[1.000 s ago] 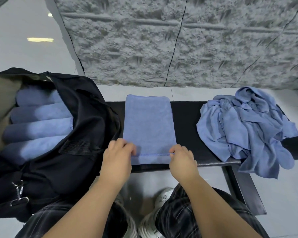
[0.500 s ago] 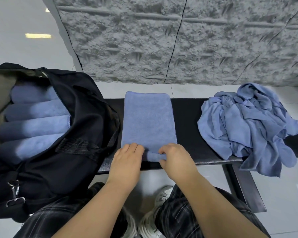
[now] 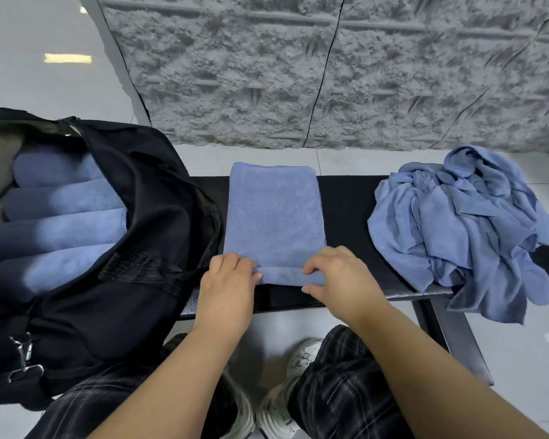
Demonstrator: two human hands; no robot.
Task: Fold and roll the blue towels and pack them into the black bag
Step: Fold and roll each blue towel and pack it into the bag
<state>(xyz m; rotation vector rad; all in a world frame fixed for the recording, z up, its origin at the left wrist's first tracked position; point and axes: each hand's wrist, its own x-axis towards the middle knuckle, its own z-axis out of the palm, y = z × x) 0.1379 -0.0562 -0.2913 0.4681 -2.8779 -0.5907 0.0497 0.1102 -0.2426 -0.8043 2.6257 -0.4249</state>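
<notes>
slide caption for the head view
Both hands rolling a folded blue towel beside the black bag.

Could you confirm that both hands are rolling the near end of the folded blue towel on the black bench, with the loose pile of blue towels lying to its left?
Not quite: the head view shows the loose pile of blue towels to the right of the folded blue towel; the open black bag is on the left. Both the left hand and right hand do grip its rolled near end on the black bench.

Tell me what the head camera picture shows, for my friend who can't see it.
Two hands, the left hand and the right hand, grip the rolled near end of a folded blue terry towel on a black padded bench. An open black fabric bag at left holds rolled blue towels; a crumpled heap of blue towels lies at right.
</notes>
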